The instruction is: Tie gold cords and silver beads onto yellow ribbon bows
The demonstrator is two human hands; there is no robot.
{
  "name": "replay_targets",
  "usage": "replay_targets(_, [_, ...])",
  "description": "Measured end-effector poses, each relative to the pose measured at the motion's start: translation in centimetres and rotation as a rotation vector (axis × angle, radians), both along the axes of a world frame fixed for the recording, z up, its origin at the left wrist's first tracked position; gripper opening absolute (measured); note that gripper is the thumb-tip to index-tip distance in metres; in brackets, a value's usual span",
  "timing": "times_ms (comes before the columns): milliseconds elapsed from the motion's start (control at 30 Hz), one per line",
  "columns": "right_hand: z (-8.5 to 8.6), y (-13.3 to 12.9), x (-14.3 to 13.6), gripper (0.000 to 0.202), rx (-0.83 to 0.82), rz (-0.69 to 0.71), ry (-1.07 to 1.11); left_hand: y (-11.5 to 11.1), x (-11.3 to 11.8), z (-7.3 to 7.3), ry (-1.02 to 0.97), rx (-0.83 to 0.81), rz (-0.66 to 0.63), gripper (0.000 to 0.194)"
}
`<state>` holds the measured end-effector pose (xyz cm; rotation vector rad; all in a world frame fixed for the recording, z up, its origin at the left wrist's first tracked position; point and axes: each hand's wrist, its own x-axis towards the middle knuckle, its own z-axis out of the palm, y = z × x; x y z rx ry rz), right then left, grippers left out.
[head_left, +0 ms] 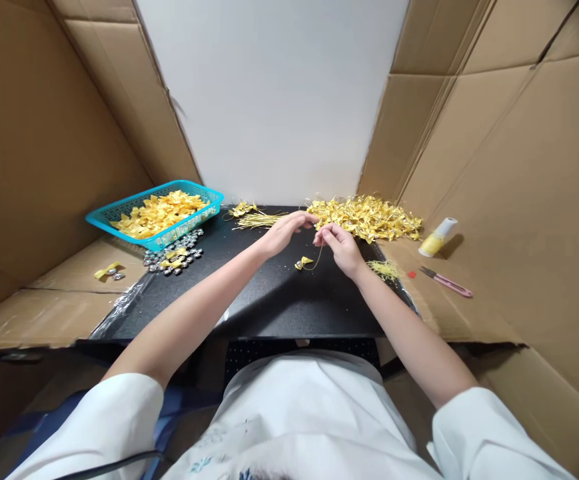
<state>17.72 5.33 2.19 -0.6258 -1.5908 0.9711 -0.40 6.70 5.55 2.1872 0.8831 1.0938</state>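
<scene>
My right hand (340, 247) pinches a thin yellow cord (319, 259) between thumb and fingertips. The cord curves down to a small yellow ribbon bow (303, 263) with a silvery bell on it, low over the black tabletop. Just left of it, my left hand (288, 231) is open, fingers stretched toward the right fingertips; nothing shows in it. Beyond both hands lies a big pile of yellow ribbon pieces with cords (369, 217). A bundle of straight yellow cords (258, 220) lies behind my left hand.
At left, a turquoise basket (214, 200) holds yellow ribbon bows, with silver bells (182, 257) before it. At right are pink-handled thread snips (452, 285), a yellow thread spool (438, 238) and cord scraps (383, 269). Cardboard walls (529, 187) flank the table.
</scene>
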Motion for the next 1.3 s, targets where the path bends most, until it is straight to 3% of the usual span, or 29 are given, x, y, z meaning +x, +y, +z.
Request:
replay_targets(67, [-0.4, 0.4, 0.4, 0.034, -0.054, -0.028, 0.065, 0.8, -1.3, -2.3, 0.17, -0.022, 0.046, 0.03])
replay_targets(167, [-0.7, 1.3, 1.1, 0.029, -0.109, -0.064, 0.169, 1.0, -2.5, -5.1, 0.422, 0.038, -0.018, 0.031])
replay_targets(300, [-0.1, 2.2, 2.2, 0.025, -0.114, -0.124, 0.279, 0.2, -2.0, -6.6, 0.483, 0.092, 0.041, 0.025])
replay_targets(567, [0.8, 2.2, 2.9, 0.03, -0.099, -0.108, 0.151, 0.4, -1.4, -7.5, 0.402, -0.006, 0.208, 0.021])
replay_targets(833, [-1.1, 2.3, 1.6, 0.03, -0.18, -0.06, 0.15, 0.5, -0.3, -7.2, 0.4, -0.081, 0.349, 0.022])
replay_targets(1000, [-2.4, 2.5, 1.2, 0.031, -0.163, -0.076, 0.09, 0.8, 0.4, -6.9, 0.411, -0.08, 0.314, 0.011])
replay_targets(1167, [-3.7, 1.9, 0.6, 0.03, -0.028, -0.172, -0.157, 0.5, 0.4, -7.4, 0.155, -0.192, 0.315, 0.013])
replay_targets(1300, [-4.2, 1.2, 0.2, 0.027, 0.134, -0.298, -0.297, -0.1, 0.4, -7.6, -0.154, -0.292, 0.266, 0.03])
